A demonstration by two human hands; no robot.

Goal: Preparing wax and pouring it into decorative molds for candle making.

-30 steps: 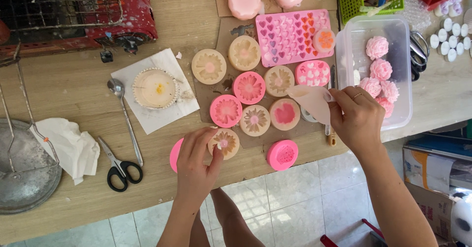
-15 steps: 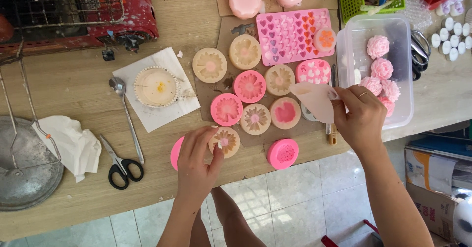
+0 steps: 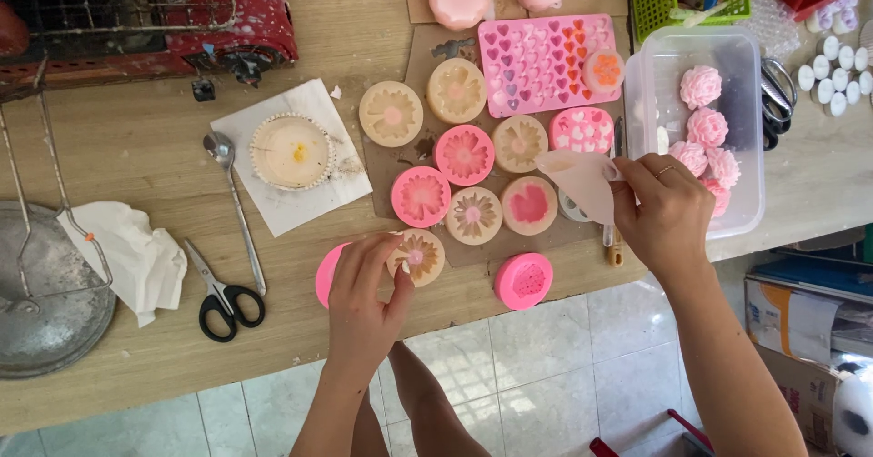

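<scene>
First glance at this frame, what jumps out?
The cluster of round pink and cream flower-shaped silicone moulds on brown card mid-table, with the pink heart-cavity mould tray behind them. The left hand rests on a cream flower mould at the table's near edge, while the right hand holds a translucent soft cup over the cluster. On the right, a clear plastic tub holds pink rose-shaped pieces.

Two hands, one spoon, five roses (perhaps)

Single head-worn view, looking almost straight down, fairly close over wooden table edge, floor tiles below
</scene>
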